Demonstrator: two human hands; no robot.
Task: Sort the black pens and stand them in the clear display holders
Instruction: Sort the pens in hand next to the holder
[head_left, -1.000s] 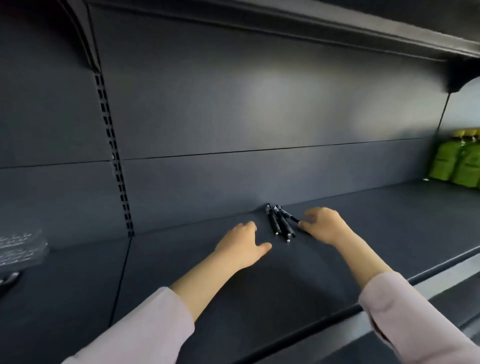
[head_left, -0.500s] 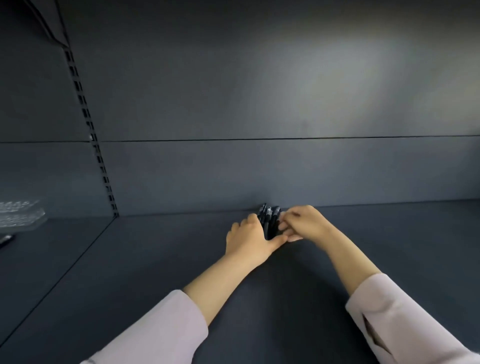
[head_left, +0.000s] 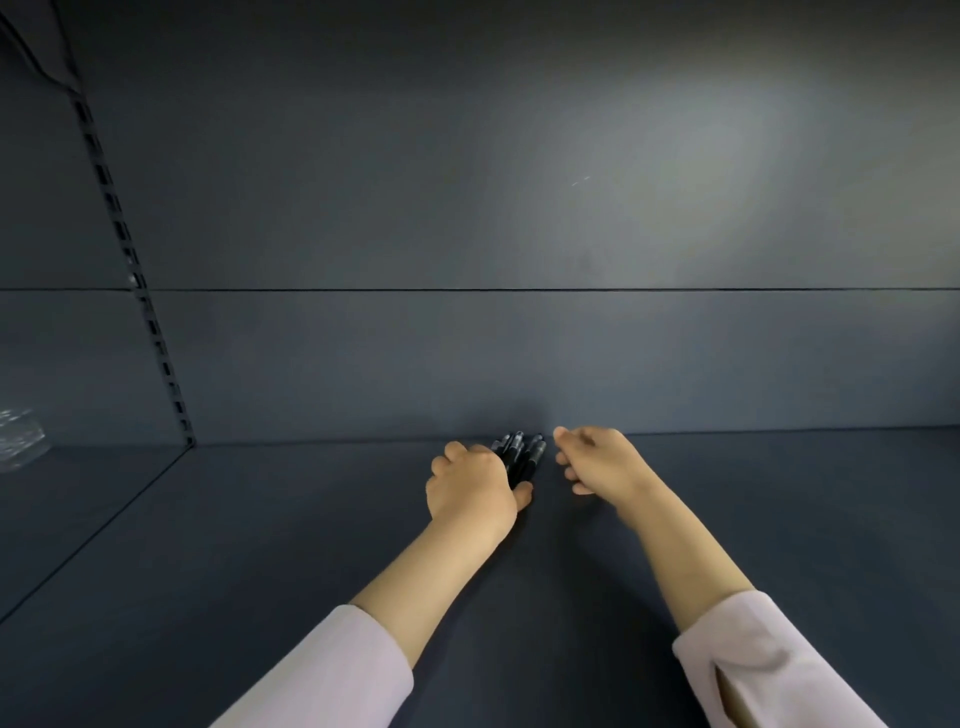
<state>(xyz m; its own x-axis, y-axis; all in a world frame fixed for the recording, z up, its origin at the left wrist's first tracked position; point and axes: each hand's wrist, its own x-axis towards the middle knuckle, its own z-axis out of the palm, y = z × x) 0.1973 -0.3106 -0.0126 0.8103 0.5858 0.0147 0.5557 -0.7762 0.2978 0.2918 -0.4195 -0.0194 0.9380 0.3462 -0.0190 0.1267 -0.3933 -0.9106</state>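
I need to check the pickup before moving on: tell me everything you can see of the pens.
The pens are a small bunch of black barrels, gathered side by side, ends pointing toward the back wall. They sit at the rear of the dark shelf. The left hand is closed around them; the right hand is just apart. Count unclear.

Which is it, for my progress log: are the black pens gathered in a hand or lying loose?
Gathered: the left hand is closed around the black pens, whose ends poke out; the right hand is apart.
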